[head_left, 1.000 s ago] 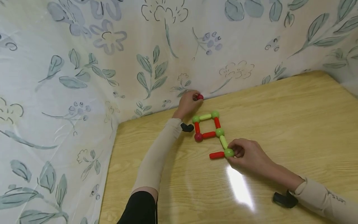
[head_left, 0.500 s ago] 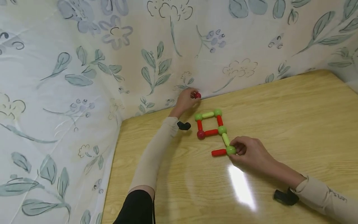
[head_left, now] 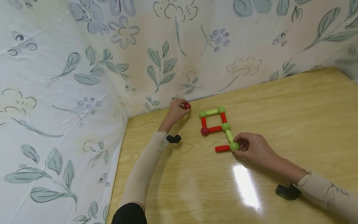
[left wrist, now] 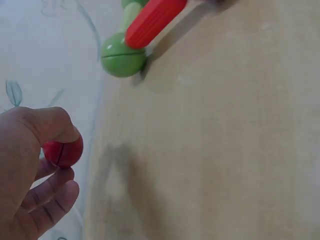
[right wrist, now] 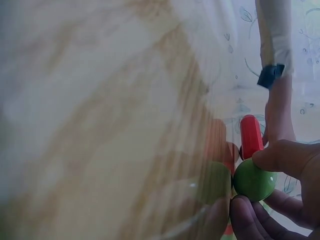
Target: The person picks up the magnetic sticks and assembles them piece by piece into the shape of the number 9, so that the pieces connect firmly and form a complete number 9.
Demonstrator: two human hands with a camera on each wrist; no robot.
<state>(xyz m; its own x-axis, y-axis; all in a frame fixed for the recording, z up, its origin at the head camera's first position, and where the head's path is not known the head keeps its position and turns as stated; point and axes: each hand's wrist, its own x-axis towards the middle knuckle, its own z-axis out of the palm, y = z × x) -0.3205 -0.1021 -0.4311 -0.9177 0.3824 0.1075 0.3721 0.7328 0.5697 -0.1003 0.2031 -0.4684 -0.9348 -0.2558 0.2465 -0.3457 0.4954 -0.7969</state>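
Note:
My left hand (head_left: 177, 111) pinches a small red ball (head_left: 187, 106) between thumb and fingers, over the table near its back edge. The same red ball (left wrist: 64, 150) shows up close in the left wrist view. With thumb and fingers my right hand (head_left: 257, 149) pinches a green ball (head_left: 234, 146), the near corner of a ball-and-rod figure. A red rod (head_left: 222, 148) sticks out leftward from that ball, its far end free. A light-green rod (head_left: 229, 136) runs from it up to a square of red rods, one light-green rod (head_left: 211, 112), green balls and one dark red ball (head_left: 205, 131).
The wood-grain table (head_left: 173, 180) meets a flower-printed cloth (head_left: 156, 28) at the back and left. A bright light reflection (head_left: 246, 186) lies on the tabletop in front of the right hand. Black wrist cameras (head_left: 173, 139) hang at both wrists.
My left hand has drawn back from the cloth at the back edge, moving left and nearer with the red ball. The right hand keeps its pinch on the green ball.

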